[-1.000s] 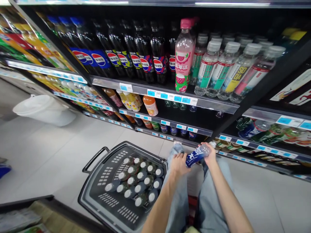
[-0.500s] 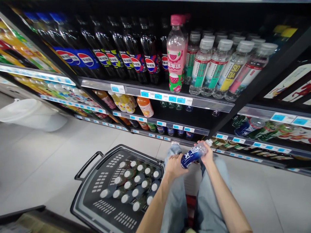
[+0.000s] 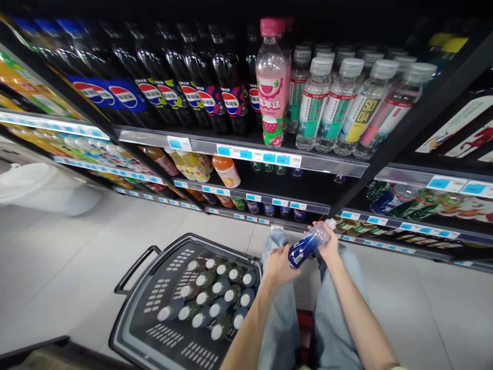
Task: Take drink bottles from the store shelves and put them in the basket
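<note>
A small bottle with a dark blue label and white cap [image 3: 306, 245] lies tilted between both my hands above my knees. My right hand [image 3: 328, 241] is wrapped round its upper part near the cap. My left hand [image 3: 278, 265] cups its base with curled fingers. Below left, a dark grey shopping basket [image 3: 154, 303] on the floor holds several upright bottles with white caps [image 3: 215, 298]. My legs in light jeans show beneath my arms.
Black store shelves [image 3: 246, 149] with blue price tags face me: dark cola bottles [image 3: 200, 87], a pink strawberry drink [image 3: 271, 82], clear soda water bottles [image 3: 346, 103], and juice bottles [image 3: 226, 169] lower down. A white tub [image 3: 42, 187] stands on the pale tiled floor at left.
The bottle has turned a little in my hands, its base dropping toward the left hand. The view has drifted slightly right; the basket sits as before.
</note>
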`<state>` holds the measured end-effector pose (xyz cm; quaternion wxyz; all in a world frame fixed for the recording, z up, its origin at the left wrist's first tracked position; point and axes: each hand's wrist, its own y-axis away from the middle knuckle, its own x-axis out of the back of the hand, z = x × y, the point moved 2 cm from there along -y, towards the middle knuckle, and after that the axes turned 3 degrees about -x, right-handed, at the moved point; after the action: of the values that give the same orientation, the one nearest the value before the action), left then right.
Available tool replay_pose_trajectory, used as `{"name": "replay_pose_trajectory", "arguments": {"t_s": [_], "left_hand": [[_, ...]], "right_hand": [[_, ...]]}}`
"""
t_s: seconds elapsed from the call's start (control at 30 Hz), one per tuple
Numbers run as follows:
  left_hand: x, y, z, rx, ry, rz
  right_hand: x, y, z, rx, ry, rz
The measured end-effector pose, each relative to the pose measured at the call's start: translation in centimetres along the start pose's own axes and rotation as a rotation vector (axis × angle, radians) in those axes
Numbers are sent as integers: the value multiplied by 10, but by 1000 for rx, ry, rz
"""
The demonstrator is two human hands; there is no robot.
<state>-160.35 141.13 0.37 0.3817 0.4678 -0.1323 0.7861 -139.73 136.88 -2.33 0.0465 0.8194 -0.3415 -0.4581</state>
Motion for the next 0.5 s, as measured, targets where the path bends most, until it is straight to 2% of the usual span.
{"name": "replay_pose_trajectory", "arguments": {"t_s": [0.1,0.2,0.5], "left_hand": [[3,1,-7,-22,31,-2],[2,1,-11,-24,32,-12],[-9,-5,7,-14,-39,24]], "right_hand": [[-4,4,-1,5,-1,-104],[-6,4,0,17,-12,-116],[4,-17,7,-10,-22,157]]}}
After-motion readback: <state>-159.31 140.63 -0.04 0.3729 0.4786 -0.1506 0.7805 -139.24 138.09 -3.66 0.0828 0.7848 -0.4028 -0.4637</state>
